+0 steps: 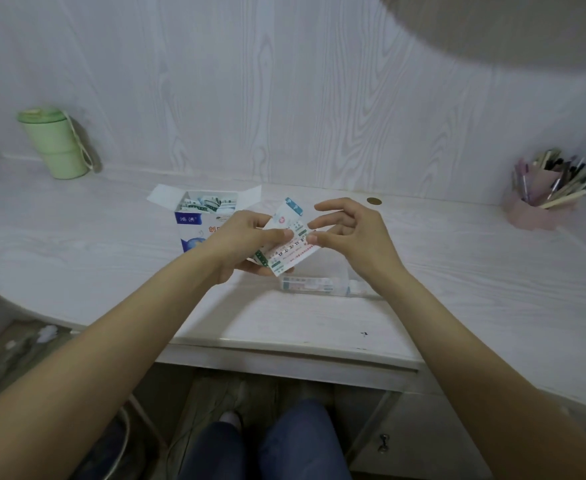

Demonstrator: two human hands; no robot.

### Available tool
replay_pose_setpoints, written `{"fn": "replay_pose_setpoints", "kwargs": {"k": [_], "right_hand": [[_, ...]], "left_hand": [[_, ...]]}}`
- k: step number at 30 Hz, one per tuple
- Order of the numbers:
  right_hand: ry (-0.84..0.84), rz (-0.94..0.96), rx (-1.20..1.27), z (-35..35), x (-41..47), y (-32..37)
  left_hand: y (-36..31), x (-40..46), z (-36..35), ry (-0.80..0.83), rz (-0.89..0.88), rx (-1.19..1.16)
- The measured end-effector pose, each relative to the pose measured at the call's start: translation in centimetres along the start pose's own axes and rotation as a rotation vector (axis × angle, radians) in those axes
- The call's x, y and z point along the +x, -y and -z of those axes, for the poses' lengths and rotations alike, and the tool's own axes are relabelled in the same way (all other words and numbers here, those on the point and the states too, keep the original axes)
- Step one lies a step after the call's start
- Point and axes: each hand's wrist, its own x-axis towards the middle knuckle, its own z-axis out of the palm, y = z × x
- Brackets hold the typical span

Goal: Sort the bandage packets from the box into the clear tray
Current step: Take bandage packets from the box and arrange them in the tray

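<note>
1. Hidden or unclear. The clear tray (314,284) is hard to make out: only its near wall and a few packets lying flat behind it show below the hands, and the rest is covered by the hands or lost against the pale desk (457,271). The box (198,220) has its right front face hidden behind the left hand (243,242); its print is only partly legible. Loose packets (208,202) fill its open top, too small to count. A blurred grey shape cuts off the upper right corner of the view.

2. Edges and open room. The box stands with both flaps spread, just left of and behind the hands. The tray sits directly beneath the hands, back from the desk's front edge. A green cup (56,143) stands far left by the wall, a pink pen holder (544,195) far right, and a small round brown disc (373,201) lies behind the right hand (350,237); all are well apart from the work.

3. Hand pose. The left hand grips a fanned stack of bandage packets (289,242) above the tray, thumb on top (fingers curled beneath). The right hand meets the stack's right edge, thumb and forefinger pinching a packet there, the other fingers spread loosely above. Both forearms reach in from the lower corners.
</note>
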Motion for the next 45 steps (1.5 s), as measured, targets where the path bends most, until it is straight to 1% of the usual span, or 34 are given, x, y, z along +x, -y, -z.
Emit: {"fn": "replay_pose_setpoints", "kwargs": {"k": [2,5,8,12,17,22,26,28,32,34,41,45], "right_hand": [[-0.006,0.002,0.003,-0.1,0.0,-0.1],[-0.015,-0.020,-0.027,-0.6,0.2,-0.3],[-0.033,-0.053,-0.053,-0.6,0.3,-0.6],[-0.102,-0.111,-0.034,0.0,0.4,-1.2],[-0.111,-0.153,-0.060,0.7,0.1,-2.0],[-0.161,-0.188,-0.210,0.3,0.1,-3.0],[-0.106,-0.237,-0.365,-0.7,0.1,-3.5],[-0.073,-0.243,-0.489,-1.3,0.1,-3.6],[0.002,-0.196,-0.804,-2.0,-0.1,-3.1],[0.045,-0.180,-0.907,-2.3,0.0,-3.1],[0.147,-0.134,-1.070,-2.7,0.6,-2.1],[0.223,-0.088,-1.098,-2.7,0.9,-1.6]], "left_hand": [[0.1,0.0,0.2,0.020,0.011,-0.008],[0.1,-0.1,-0.1,0.100,0.024,-0.049],[0.2,-0.1,-0.4,0.107,0.020,-0.068],[0.6,0.1,0.1,0.043,-0.007,-0.051],[1.0,0.2,1.1,-0.043,-0.049,-0.028],[1.5,0.2,1.0,-0.164,-0.081,-0.068],[1.6,0.3,0.3,-0.228,-0.105,-0.089],[1.6,0.2,0.1,-0.222,-0.105,-0.095],[1.7,0.0,0.1,-0.189,-0.108,-0.098],[1.7,-0.1,0.3,-0.177,-0.108,-0.102],[1.7,0.1,0.2,-0.146,-0.133,-0.080],[1.5,0.1,-0.1,-0.135,-0.156,-0.062]]}}
